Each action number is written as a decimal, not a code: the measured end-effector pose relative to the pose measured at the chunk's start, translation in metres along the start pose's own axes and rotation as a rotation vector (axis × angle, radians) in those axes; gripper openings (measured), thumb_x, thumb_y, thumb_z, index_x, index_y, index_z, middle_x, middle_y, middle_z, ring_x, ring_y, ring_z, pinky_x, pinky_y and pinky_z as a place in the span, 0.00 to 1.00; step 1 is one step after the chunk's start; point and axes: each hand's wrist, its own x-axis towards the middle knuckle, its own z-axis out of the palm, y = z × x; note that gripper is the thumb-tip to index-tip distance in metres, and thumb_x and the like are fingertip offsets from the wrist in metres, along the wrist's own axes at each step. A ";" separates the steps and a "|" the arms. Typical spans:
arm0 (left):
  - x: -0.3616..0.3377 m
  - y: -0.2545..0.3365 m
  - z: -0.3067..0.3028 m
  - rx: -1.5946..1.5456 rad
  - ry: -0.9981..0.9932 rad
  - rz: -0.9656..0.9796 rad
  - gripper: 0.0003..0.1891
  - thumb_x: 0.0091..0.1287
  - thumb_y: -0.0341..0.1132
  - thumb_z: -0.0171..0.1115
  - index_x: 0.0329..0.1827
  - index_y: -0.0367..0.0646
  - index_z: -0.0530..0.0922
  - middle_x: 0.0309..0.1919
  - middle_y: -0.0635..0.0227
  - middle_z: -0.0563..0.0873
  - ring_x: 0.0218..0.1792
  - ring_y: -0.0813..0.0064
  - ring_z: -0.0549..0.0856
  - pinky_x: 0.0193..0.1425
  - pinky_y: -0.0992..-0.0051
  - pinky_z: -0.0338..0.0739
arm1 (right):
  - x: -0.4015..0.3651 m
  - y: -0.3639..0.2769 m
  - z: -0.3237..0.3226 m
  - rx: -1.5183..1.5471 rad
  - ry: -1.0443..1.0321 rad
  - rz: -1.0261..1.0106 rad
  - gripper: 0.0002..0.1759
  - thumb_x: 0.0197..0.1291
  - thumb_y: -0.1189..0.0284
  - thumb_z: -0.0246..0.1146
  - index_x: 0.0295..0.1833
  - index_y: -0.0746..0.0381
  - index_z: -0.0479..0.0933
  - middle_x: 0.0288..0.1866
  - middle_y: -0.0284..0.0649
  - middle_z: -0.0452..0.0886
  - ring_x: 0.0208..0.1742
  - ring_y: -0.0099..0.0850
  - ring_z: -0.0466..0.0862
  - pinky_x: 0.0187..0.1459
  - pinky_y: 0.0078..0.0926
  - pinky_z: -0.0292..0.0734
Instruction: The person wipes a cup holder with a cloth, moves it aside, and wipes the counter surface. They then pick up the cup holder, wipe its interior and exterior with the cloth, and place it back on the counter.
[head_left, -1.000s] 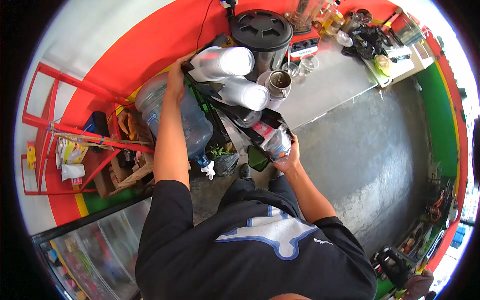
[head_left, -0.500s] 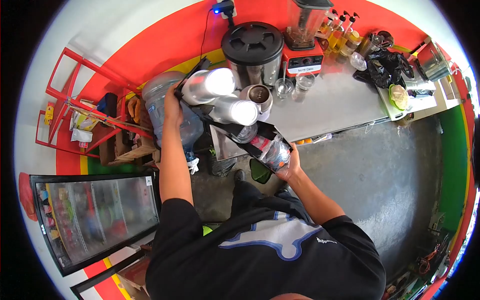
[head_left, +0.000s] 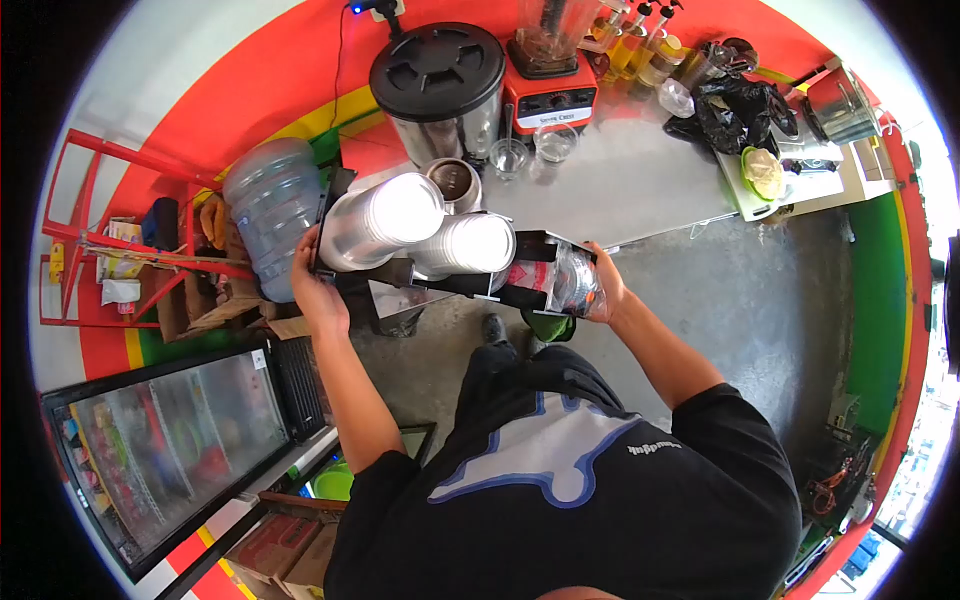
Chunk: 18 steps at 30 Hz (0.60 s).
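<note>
A black cup organizer point(head_left: 400, 273) hangs in front of my body, held at both ends. My left hand point(head_left: 320, 295) is closed on its left end, and my right hand point(head_left: 607, 288) grips the right end. Two stacks of clear plastic cups lie in it: a larger stack point(head_left: 365, 228) at the left and a smaller stack point(head_left: 462, 243) beside it, bright glare on both. The right compartment contains clear plastic packaging point(head_left: 574, 284) and something red and white that I cannot make out. Some fingers are hidden behind the organizer.
Behind the organizer, a steel counter point(head_left: 610, 190) carries a large lidded steel container point(head_left: 437, 85), a red blender point(head_left: 552, 100), clear cups and pump bottles. At left stand a water jug point(head_left: 275, 210), a red rack point(head_left: 75, 235) and an open glass-fronted door point(head_left: 180, 440).
The organizer has swung more level, its right end rising in view and its left end dropping. Both hands keep their hold. The camera view has shifted, revealing more beneath the glass-fronted door.
</note>
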 end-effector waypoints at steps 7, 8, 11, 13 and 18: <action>-0.063 0.001 0.034 0.068 0.164 -0.012 0.22 0.82 0.40 0.47 0.68 0.39 0.81 0.64 0.66 0.86 0.68 0.73 0.80 0.77 0.70 0.64 | 0.008 -0.068 -0.020 -0.162 -0.060 0.061 0.24 0.75 0.53 0.51 0.50 0.60 0.84 0.41 0.41 0.91 0.35 0.37 0.91 0.39 0.42 0.89; -0.067 -0.005 0.035 0.066 0.187 0.000 0.22 0.82 0.40 0.47 0.68 0.39 0.81 0.64 0.66 0.86 0.68 0.73 0.80 0.77 0.70 0.64 | 0.008 -0.080 -0.020 -0.208 -0.046 0.061 0.24 0.74 0.53 0.51 0.50 0.60 0.84 0.40 0.41 0.91 0.35 0.37 0.91 0.39 0.42 0.89; -0.087 -0.025 0.047 0.045 0.197 0.068 0.22 0.82 0.42 0.48 0.68 0.40 0.82 0.64 0.68 0.86 0.67 0.74 0.80 0.76 0.70 0.65 | 0.006 -0.116 -0.021 -0.274 -0.060 0.083 0.25 0.75 0.53 0.50 0.51 0.61 0.84 0.41 0.42 0.91 0.35 0.38 0.92 0.41 0.43 0.90; -0.107 -0.026 0.074 0.046 0.331 0.024 0.22 0.83 0.43 0.49 0.68 0.40 0.82 0.64 0.69 0.86 0.64 0.75 0.81 0.74 0.69 0.68 | 0.005 -0.141 -0.021 -0.268 -0.105 0.085 0.26 0.77 0.54 0.48 0.53 0.62 0.84 0.43 0.44 0.91 0.37 0.40 0.92 0.45 0.46 0.90; -0.152 -0.045 0.148 0.076 0.264 0.096 0.19 0.85 0.40 0.51 0.67 0.39 0.81 0.62 0.66 0.86 0.58 0.74 0.84 0.70 0.70 0.74 | -0.024 -0.213 -0.035 -0.354 -0.092 0.109 0.23 0.76 0.56 0.48 0.44 0.60 0.83 0.37 0.42 0.90 0.32 0.40 0.89 0.44 0.43 0.89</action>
